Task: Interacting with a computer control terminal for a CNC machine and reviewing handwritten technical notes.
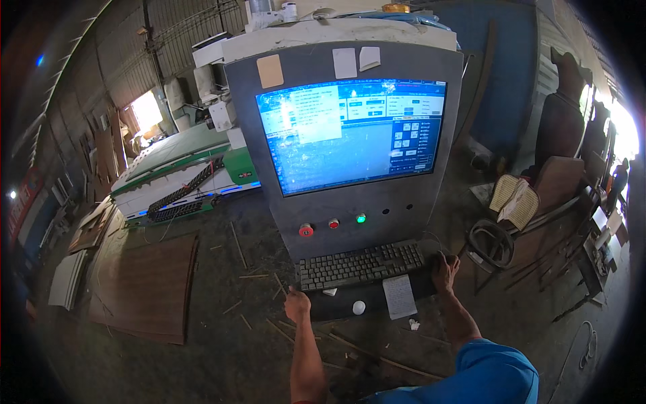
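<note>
A grey control cabinet (367, 215) stands in front of me with a lit screen (356, 158) showing windows and menus. On its dark keyboard tray (336, 306) lies a black keyboard (363, 264). My left hand (297, 304) is closed at the tray's left edge, fingers curled round the rim. At the tray's right end, my right hand (445, 273) rests over what looks like a computer mouse, mostly hidden under the palm; a thin cable leads away from it. A written sheet of paper (400, 297) and a round white object (359, 308) lie below the keyboard.
Red buttons (306, 231) and a green lit button (361, 219) sit beneath the screen. Behind the cabinet's left side is a long green and white machine (195, 175). Brown boards (145, 289) lie at left; chair parts (515, 202) and a black frame (490, 244) stand at right. Wood strips litter the floor.
</note>
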